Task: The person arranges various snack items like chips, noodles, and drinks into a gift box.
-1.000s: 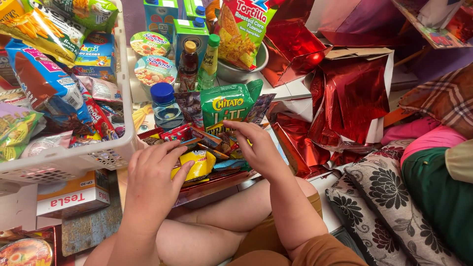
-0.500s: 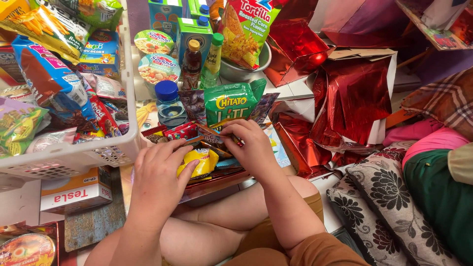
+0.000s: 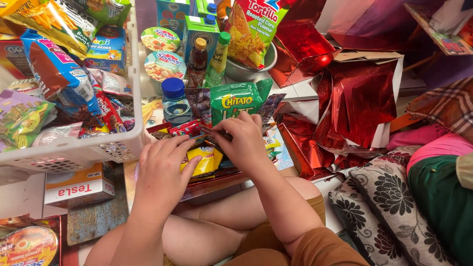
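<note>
Both hands [image 3: 162, 170] fwd, fingers curled — R [image 3: 241, 140] pinching

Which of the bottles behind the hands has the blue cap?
The clear water bottle, leftmost and nearest the left hand; the dark one has a yellow cap, the other green.

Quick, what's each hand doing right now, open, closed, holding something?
Left hand: fingers curled, resting on the yellow snack packet; a firm hold cannot be told.
Right hand: closed, pinching a small dark wrapped snack bar.
</note>
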